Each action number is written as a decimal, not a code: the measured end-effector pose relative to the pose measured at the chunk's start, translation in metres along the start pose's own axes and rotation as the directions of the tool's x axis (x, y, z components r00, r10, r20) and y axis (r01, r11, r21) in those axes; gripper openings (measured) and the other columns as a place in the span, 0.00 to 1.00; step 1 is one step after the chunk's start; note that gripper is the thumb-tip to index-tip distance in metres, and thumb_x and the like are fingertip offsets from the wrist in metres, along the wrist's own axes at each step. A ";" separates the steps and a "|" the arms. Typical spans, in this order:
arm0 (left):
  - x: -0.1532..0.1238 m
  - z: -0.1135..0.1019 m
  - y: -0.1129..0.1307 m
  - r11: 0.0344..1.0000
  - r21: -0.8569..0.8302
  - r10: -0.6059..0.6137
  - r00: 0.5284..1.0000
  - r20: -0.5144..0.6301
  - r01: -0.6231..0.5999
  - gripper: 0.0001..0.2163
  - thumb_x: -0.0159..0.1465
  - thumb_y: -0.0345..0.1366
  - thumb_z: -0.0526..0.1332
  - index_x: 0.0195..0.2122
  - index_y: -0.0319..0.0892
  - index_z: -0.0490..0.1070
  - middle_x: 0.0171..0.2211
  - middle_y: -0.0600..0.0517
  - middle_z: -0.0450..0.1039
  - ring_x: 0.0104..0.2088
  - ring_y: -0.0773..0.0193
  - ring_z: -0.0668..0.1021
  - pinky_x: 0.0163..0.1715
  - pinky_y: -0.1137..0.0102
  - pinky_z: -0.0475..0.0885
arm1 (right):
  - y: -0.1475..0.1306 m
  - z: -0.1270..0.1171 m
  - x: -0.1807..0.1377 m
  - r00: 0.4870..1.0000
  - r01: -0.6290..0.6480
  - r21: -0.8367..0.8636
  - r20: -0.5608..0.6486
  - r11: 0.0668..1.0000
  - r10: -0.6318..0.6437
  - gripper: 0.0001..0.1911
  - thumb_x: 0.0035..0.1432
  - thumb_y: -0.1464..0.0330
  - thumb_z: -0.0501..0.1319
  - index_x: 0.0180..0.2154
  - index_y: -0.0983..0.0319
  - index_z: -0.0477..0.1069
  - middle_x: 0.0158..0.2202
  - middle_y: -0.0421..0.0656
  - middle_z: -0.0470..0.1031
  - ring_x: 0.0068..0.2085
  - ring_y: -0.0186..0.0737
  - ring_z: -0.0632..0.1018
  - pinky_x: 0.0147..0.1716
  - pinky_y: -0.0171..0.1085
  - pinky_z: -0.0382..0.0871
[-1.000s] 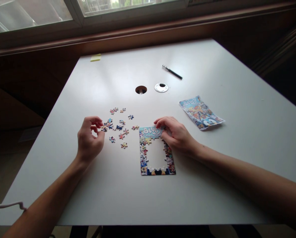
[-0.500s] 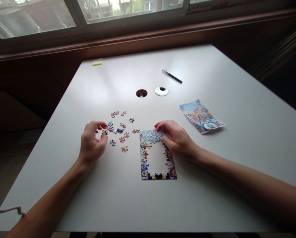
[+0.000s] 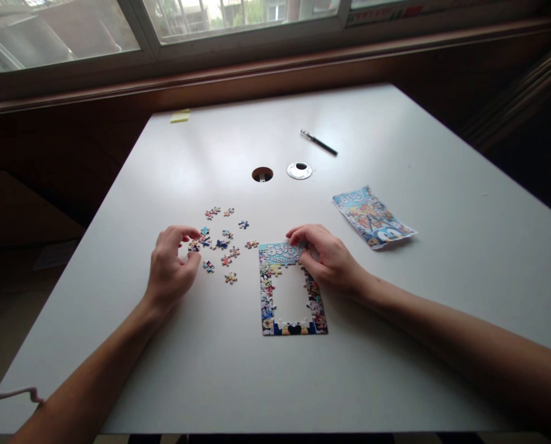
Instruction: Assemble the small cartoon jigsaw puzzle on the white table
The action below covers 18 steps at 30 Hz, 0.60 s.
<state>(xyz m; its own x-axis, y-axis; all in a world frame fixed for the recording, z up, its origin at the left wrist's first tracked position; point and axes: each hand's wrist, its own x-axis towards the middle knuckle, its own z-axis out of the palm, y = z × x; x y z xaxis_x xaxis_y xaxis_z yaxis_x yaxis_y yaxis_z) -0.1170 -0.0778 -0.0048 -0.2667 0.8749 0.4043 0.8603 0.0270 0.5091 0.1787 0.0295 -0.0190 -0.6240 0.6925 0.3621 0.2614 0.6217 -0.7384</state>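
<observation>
A jigsaw puzzle frame lies flat on the table, its picture border joined around a bare middle. My right hand rests over its upper right corner, fingers curled and thumb apart from the index finger; nothing shows in its grasp. Several loose puzzle pieces are spread to the left of the frame. At their left edge is my left hand, thumb and curled index finger apart, with pieces close by the fingertips and none seen held. One piece lies just beside the frame's upper left corner.
A crinkled picture sheet lies to the right on the white table. Farther back are a black pen, a round metal cover, a cable hole and a yellow sticky note. A pale cable touches my left forearm.
The view has shifted very slightly. Both hands, the puzzle frame and the loose pieces stay as they were.
</observation>
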 end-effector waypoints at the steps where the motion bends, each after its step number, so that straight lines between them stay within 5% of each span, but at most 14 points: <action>1: 0.000 0.000 0.000 1.000 0.002 0.006 1.000 0.000 -0.006 0.13 0.55 0.24 0.56 0.40 0.43 0.70 0.40 0.51 0.73 0.41 0.59 0.73 0.38 0.67 0.70 | 0.000 0.000 0.000 1.000 0.000 0.000 0.000 1.000 0.000 0.16 0.51 0.82 0.54 0.38 0.61 0.69 0.44 0.48 0.76 0.48 0.47 0.75 0.50 0.48 0.69; 18: 0.000 0.001 -0.003 0.999 0.029 0.036 0.999 0.033 -0.037 0.12 0.58 0.25 0.56 0.41 0.44 0.72 0.43 0.51 0.75 0.47 0.56 0.74 0.48 0.62 0.70 | 0.001 0.000 0.000 1.000 -0.003 0.000 -0.003 1.000 0.003 0.15 0.51 0.82 0.55 0.38 0.60 0.69 0.43 0.48 0.76 0.48 0.47 0.75 0.50 0.48 0.69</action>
<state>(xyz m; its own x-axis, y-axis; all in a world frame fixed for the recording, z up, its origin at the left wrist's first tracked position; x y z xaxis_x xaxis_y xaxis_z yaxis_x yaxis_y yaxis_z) -0.1190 -0.0771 -0.0067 -0.2216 0.8906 0.3972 0.8815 0.0088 0.4720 0.1792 0.0299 -0.0192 -0.6209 0.6953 0.3619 0.2630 0.6197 -0.7395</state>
